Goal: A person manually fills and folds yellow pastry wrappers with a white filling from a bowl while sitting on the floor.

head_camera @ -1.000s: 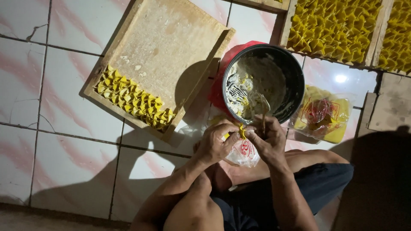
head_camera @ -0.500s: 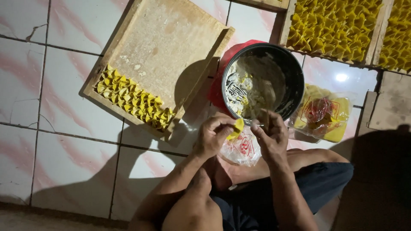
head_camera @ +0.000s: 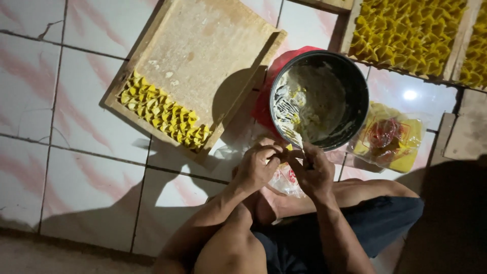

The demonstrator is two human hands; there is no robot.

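Note:
My left hand [head_camera: 258,166] and my right hand [head_camera: 313,170] meet just below the dark round bowl [head_camera: 355,83], fingers pinched together around a small yellow wrapper [head_camera: 288,148] that is mostly hidden between them. The bowl holds pale filling, and a fork [head_camera: 291,134] leans on its near rim by my right fingers. A wooden tray [head_camera: 203,56] lies to the left with rows of folded yellow dumplings [head_camera: 163,112] along its near edge. A clear plastic bag [head_camera: 285,180] lies under my hands.
A second wooden tray [head_camera: 350,25] packed with several yellow dumplings sits at the top right. A clear packet of yellow wrappers [head_camera: 390,137] lies right of the bowl, which rests on a red lid [head_camera: 266,101]. I sit on a white tiled floor [head_camera: 76,101], legs folded.
My hands have closed tighter together around the yellow wrapper; a second ago more of it showed between my fingers. The bowl and trays have not moved.

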